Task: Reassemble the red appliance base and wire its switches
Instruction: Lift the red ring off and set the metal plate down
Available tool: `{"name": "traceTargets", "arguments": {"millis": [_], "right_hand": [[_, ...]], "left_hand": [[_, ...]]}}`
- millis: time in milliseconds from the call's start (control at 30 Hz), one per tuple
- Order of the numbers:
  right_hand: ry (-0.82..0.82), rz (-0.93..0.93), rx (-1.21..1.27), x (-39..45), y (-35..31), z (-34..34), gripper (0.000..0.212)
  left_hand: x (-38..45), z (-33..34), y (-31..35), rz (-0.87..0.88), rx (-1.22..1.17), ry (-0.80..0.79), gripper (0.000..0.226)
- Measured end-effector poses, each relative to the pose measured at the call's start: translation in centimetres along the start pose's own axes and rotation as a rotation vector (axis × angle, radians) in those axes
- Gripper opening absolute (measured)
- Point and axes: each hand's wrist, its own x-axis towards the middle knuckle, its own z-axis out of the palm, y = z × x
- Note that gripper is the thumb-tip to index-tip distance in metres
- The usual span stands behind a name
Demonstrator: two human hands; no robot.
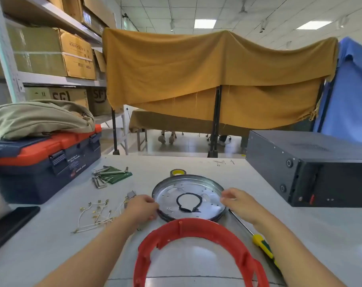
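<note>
A round metal plate (207, 186) with a black ring-shaped cable (188, 201) on it lies mid-table. My left hand (141, 206) grips its left rim, fingers curled over the edge. My right hand (237, 200) grips the right rim the same way. In front of the plate, close to me, lies the red plastic base ring (188, 226). Several white wires with brass terminals (95, 214) lie spread out left of my left hand, and a small grey switch part (131, 194) sits just above them.
A yellow-handled screwdriver (258, 240) lies right of the red ring. Hex keys on a green pouch (108, 175) and a tape roll (177, 172) sit further back. A blue-orange toolbox (45, 162) stands at left, a black metal box (308, 166) at right, a dark tablet (12, 224) at the left edge.
</note>
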Motion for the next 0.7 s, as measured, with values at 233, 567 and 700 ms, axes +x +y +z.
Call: {"name": "traceTargets", "arguments": {"millis": [233,567,700], "right_hand": [[0.147,0.151,-0.172,3.3,0.4,1.5,0.034],[0.323,0.084,0.216,2.2,0.1,1.8,0.025],[0.408,-0.067,0.441,0.2,-1.2,1.2,0.039]], "left_hand": [[0.9,1.9,0.8,0.009,0.139,0.077,0.027],[0.2,1.7,1.5,0.16,0.01,0.276,0.046],[-1.3,0.9,2.4,0.249,-0.225,0.35,0.055]]}}
